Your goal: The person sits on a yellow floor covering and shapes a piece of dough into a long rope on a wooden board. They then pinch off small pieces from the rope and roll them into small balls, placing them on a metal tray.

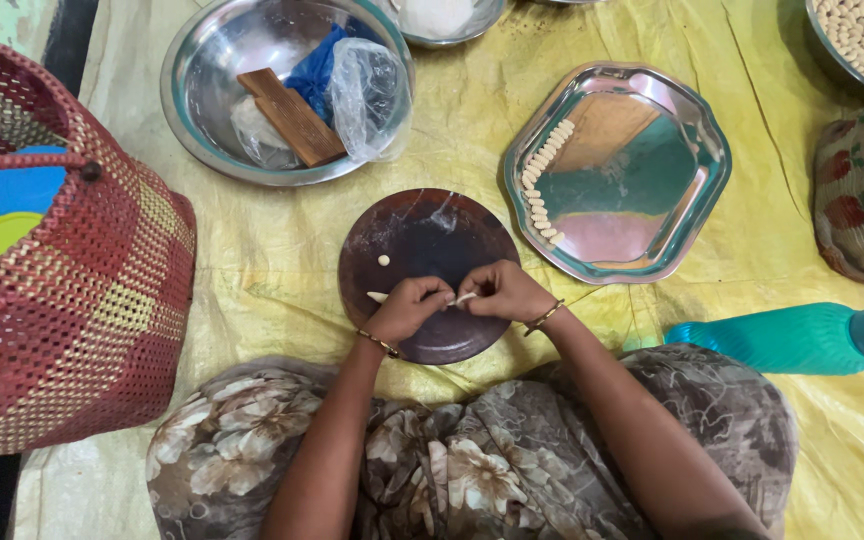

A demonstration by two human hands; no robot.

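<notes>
Left hand (407,307) and right hand (505,291) both pinched around one thin pale dough strip (464,298), held over the near edge of the round dark board (422,250). Small dough ball (384,260) lying loose near board centre. Likely risk: strip snapping or stretching unevenly if pulled too hard.

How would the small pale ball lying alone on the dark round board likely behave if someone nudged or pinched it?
The small pale ball looks round, so it would probably roll on the flat dark round board. It looks like the strip that the left hand and right hand pinch, so it is likely soft, light and easily squashed.
</notes>
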